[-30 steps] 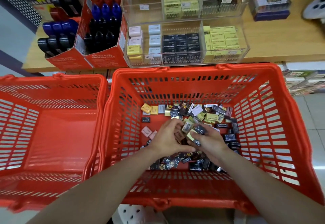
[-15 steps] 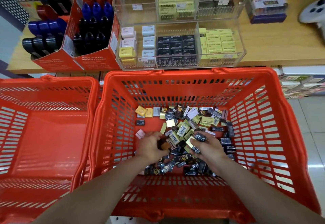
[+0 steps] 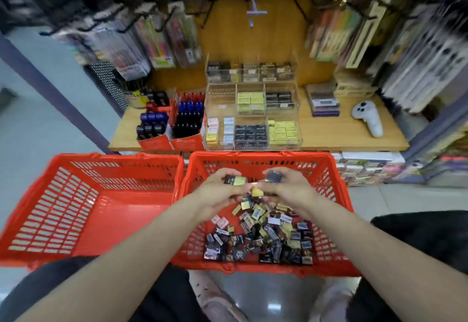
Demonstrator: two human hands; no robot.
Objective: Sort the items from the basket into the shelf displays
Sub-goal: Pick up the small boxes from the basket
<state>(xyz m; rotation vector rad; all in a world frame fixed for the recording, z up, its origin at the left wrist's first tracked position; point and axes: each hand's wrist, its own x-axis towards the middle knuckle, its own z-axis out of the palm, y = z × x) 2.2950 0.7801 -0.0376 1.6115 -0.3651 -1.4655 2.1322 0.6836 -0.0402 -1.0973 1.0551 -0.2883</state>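
Observation:
A red basket (image 3: 336, 195) on the right holds a heap of several small boxes (image 3: 258, 240), black, yellow, pink and silver. Both my hands are raised above the heap. My left hand (image 3: 217, 192) grips a black box and a yellow box (image 3: 235, 180). My right hand (image 3: 288, 187) grips a dark grey box (image 3: 273, 177). A small yellow box (image 3: 256, 191) shows between the two hands. On the wooden shelf behind stands a clear acrylic display (image 3: 253, 119) with compartments of yellow, black, pink and pale blue boxes.
A second red basket (image 3: 50, 207) with nothing in it sits on the left. Red cartons (image 3: 174, 142) of dark, blue and red items stand left of the display. A white controller (image 3: 368, 118) and stacked packs (image 3: 324, 101) lie on the shelf's right. Hanging stationery fills the back wall.
Both hands have lifted out of the heap holding boxes. The view has pulled back and tilted up, showing the whole shelf and back wall.

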